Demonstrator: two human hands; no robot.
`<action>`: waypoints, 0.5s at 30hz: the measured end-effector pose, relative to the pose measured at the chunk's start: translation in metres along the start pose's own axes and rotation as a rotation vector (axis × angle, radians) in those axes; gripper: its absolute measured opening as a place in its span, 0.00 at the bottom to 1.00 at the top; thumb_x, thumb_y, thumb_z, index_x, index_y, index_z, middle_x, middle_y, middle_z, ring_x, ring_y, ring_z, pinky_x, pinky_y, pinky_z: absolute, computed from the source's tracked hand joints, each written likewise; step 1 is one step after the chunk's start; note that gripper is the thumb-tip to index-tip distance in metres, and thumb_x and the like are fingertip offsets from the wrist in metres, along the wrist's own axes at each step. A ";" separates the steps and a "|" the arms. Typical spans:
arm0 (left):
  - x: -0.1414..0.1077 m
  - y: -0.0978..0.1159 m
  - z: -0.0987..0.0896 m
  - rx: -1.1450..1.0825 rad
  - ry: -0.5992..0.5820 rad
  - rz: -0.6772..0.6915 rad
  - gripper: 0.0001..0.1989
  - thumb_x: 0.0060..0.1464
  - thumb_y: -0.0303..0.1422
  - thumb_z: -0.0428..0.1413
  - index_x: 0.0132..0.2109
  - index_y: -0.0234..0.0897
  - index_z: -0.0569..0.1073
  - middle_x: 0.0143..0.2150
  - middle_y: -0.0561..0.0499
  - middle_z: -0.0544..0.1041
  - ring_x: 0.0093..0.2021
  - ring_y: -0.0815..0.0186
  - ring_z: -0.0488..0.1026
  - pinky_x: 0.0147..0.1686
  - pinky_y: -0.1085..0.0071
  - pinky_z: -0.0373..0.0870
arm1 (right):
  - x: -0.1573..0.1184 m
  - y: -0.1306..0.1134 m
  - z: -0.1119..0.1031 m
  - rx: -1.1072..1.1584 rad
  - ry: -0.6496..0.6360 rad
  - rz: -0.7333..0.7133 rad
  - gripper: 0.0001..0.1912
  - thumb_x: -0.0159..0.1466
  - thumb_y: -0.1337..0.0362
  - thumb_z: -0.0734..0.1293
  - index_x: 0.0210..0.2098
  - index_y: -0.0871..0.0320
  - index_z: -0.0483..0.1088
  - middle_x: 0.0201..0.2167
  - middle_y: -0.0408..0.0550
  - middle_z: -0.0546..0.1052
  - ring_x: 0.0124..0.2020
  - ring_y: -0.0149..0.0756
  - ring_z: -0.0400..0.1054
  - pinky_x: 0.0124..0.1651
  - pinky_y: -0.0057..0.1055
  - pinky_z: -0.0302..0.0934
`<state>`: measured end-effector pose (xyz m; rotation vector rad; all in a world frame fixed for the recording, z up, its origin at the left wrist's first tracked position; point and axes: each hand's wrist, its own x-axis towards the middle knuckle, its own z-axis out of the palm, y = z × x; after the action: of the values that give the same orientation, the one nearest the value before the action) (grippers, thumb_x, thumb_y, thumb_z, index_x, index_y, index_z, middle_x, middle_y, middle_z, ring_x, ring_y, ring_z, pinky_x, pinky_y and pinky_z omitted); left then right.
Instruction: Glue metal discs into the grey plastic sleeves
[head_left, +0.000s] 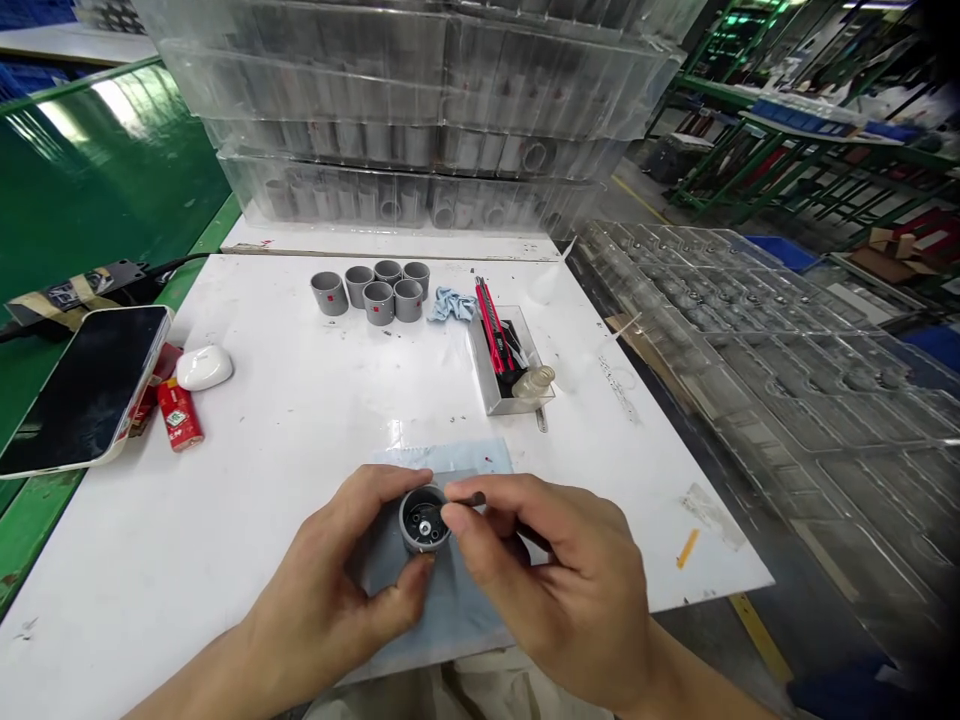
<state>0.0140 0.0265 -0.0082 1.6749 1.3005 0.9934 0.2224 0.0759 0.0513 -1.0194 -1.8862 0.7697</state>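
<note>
My left hand (352, 570) is closed round a grey cylindrical cup (405, 543), thumb at its near side and forefinger at its far side. Its open top faces me, showing a black inside with a shiny metal centre and small round holes. My right hand (555, 570) pinches a thin dark rod (471, 499) between thumb and forefinger, right at the cup's right rim. Whether the rod's tip touches the cup is hidden by the fingers. Under both hands lies a light blue cloth (480, 460) on the white table (300, 400).
Several grey cups (379, 303) stand at the back beside a crumpled blue cloth (451, 305). A clear box (491, 398) holds a red utility knife (492, 325) and a small glass bottle (534, 382). At left are a phone (82, 385) and a white case (204, 368); clear trays (420, 200) are stacked behind.
</note>
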 end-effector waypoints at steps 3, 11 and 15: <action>0.000 0.001 0.000 0.002 -0.002 -0.004 0.28 0.65 0.26 0.60 0.67 0.57 0.69 0.59 0.52 0.78 0.58 0.61 0.79 0.58 0.64 0.78 | -0.002 0.004 0.001 -0.044 0.007 -0.053 0.03 0.71 0.68 0.73 0.42 0.57 0.82 0.26 0.38 0.83 0.22 0.26 0.73 0.29 0.22 0.71; -0.001 -0.001 0.000 0.031 0.002 0.012 0.27 0.66 0.28 0.60 0.67 0.57 0.68 0.58 0.53 0.79 0.58 0.60 0.80 0.58 0.65 0.79 | -0.008 0.006 0.000 -0.177 0.038 -0.122 0.04 0.71 0.68 0.74 0.44 0.55 0.80 0.27 0.39 0.84 0.22 0.28 0.75 0.32 0.24 0.73; 0.000 0.002 -0.002 0.074 0.005 0.002 0.27 0.66 0.28 0.60 0.66 0.59 0.68 0.58 0.55 0.80 0.57 0.62 0.81 0.56 0.69 0.80 | -0.013 -0.003 -0.019 -0.138 0.193 -0.052 0.06 0.68 0.65 0.76 0.44 0.46 0.82 0.29 0.37 0.85 0.23 0.30 0.75 0.25 0.27 0.68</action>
<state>0.0131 0.0259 -0.0060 1.7312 1.3539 0.9619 0.2420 0.0650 0.0570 -1.0844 -1.8094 0.4976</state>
